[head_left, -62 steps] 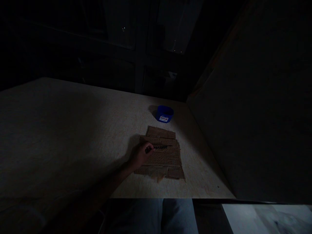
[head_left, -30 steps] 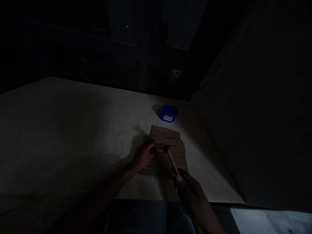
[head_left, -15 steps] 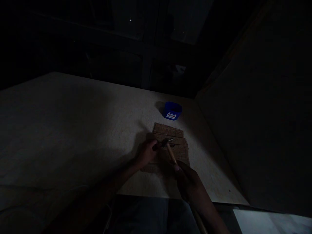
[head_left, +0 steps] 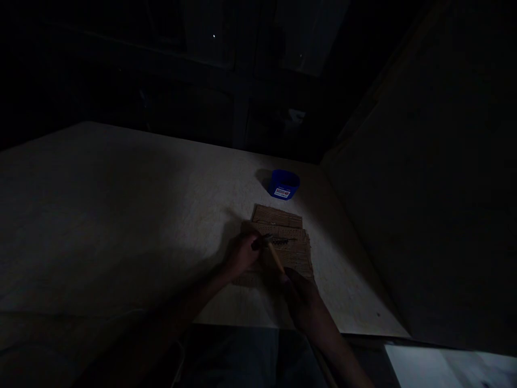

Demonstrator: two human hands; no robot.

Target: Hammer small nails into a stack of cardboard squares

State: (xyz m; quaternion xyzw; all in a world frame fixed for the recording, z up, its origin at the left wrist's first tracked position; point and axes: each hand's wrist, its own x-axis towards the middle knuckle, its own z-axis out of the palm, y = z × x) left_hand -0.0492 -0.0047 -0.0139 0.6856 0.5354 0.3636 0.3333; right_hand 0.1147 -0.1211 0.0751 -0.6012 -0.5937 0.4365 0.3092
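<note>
Lower center: right hand (head_left: 304,300) grips hammer (head_left: 276,257); hold of left hand (head_left: 244,253) cannot be told. Aim should clear its fingers (head_left: 253,236).

Person's R hand (head_left: 305,302) grips hammer (head_left: 277,259), head close by L hand (head_left: 242,253), which pinches dark strip (head_left: 281,242) on cardbd. (head_left: 278,215), blue cont. (head_left: 283,186) upright beyond on tbl. (head_left: 194,188)
</note>
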